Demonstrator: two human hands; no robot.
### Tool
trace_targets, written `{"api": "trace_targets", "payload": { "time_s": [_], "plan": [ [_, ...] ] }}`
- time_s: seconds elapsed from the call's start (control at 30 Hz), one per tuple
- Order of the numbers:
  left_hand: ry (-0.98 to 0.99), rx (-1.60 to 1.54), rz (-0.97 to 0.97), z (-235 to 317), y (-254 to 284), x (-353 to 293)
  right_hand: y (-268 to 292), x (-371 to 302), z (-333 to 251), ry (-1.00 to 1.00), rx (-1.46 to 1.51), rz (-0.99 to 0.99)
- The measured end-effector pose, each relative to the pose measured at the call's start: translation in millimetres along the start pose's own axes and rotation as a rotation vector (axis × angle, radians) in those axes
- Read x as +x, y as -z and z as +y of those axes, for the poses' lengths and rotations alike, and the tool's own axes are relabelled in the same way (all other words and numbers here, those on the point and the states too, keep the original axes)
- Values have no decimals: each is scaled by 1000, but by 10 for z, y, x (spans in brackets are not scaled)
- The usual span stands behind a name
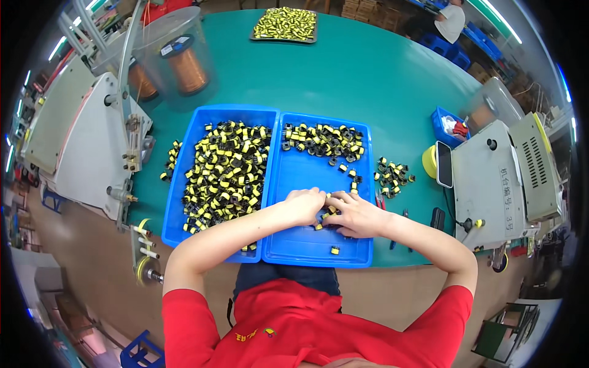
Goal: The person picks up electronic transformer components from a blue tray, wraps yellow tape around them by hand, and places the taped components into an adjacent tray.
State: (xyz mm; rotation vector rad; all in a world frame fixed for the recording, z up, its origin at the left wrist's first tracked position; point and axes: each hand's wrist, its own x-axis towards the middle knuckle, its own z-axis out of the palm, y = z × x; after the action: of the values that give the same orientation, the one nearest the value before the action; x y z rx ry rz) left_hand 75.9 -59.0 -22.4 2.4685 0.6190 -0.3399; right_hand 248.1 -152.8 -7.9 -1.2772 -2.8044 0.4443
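Observation:
Both hands meet over the right blue tray [288, 245], which holds small black parts wrapped in yellow tape, looking like small wound coils. My left hand [305, 206] has its fingers drawn together, its fingertips touching the area by my right hand's; what it pinches is hidden. My right hand [356, 214] curls its fingers around several yellow-and-black coils [328, 212], partly hidden under the palm. One loose coil [335, 250] lies nearer me in the tray. A group of coils [324, 141] covers the tray's far end, with a short trail running toward my right hand.
The left blue tray [173, 208] is heaped with similar coils [227, 172]. More coils [392, 176] lie on the green table [264, 73] to the right. Winding machines [92, 141] flank both sides, with copper wire spools [185, 66] at left. A tray of yellow pieces [285, 26] stands far back.

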Motion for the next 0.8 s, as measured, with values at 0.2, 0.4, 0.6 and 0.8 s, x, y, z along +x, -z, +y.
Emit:
{"api": "trace_targets", "payload": {
  "time_s": [0.2, 0.4, 0.6, 0.8],
  "plan": [
    [-33, -86, 109, -44, -69, 51, -38, -55, -295, 313, -105, -143],
    [-96, -109, 70, -72, -52, 123, -146, 25, -23, 323, -252, -73],
    [-114, 117, 259, -234, -58, 145, 3, 47, -93, 129, -112, -110],
    [-129, -474, 355, -339, 409, 34, -189, 62, 8, 38, -352, -34]
  ]
}}
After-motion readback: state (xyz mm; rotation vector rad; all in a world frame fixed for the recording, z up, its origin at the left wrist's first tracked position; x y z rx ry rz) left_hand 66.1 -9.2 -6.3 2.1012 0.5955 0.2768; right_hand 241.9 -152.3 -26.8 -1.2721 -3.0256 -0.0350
